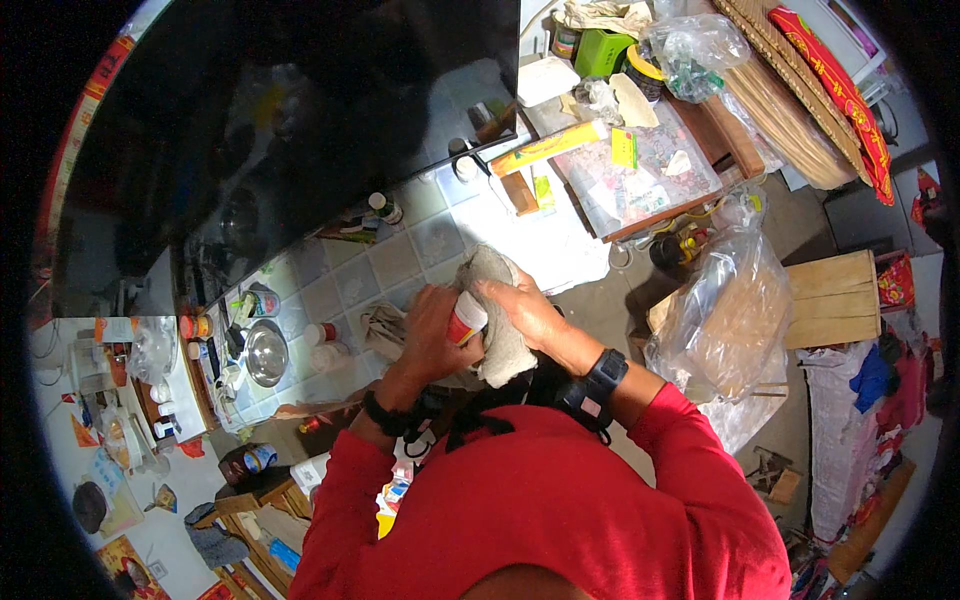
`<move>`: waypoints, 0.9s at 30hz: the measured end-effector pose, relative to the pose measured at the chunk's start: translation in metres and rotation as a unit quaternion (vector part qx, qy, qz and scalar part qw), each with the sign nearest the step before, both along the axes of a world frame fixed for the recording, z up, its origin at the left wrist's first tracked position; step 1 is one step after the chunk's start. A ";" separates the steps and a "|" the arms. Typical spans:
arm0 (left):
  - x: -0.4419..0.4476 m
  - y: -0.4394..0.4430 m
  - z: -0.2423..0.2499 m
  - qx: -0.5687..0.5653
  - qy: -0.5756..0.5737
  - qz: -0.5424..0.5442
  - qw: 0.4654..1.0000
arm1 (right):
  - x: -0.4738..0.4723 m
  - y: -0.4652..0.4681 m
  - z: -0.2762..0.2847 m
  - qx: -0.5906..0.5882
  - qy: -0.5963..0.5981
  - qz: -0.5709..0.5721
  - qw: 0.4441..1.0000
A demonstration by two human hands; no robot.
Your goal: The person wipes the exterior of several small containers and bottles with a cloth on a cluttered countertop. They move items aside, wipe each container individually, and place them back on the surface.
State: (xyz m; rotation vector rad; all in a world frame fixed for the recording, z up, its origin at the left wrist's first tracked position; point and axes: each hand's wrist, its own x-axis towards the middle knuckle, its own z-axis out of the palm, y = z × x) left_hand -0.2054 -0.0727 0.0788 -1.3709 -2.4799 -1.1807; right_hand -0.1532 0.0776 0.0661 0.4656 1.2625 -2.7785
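My left hand [439,337] grips a small white container [468,318] with a red and yellow label, held in front of my chest. Close beside it on the right, my right hand [529,311] holds a grey-beige cloth [501,341], its thumb on top. The cloth lies against the container and hangs down below my hands. A second crumpled cloth [384,330] rests on the tiled surface left of my left hand. Two white bottles or jars, one with a red label [320,333], lie farther left. The fingers behind the cloth are partly hidden.
A large dark screen [300,135] stands behind the tiled surface [379,270]. A metal bowl [266,353] and a jar [260,303] are at left. A dark bottle [385,208] stands near the screen. At right are a cluttered low table [637,176] and a plastic-wrapped bundle [727,322].
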 end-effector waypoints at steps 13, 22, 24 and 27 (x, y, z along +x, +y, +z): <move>0.006 0.001 -0.037 0.035 -0.099 0.103 0.989 | -0.105 0.046 -0.127 0.496 -0.030 0.062 0.865; 0.036 -0.035 -0.068 -0.028 -0.218 0.138 0.966 | -0.127 0.111 -0.146 0.794 -0.127 0.021 0.594; 0.038 -0.036 -0.069 -0.054 -0.204 0.129 0.969 | -0.129 0.105 -0.144 0.789 -0.152 0.003 0.595; 0.036 -0.035 -0.067 -0.060 -0.196 0.105 0.973 | -0.127 0.100 -0.143 0.723 -0.240 -0.008 0.647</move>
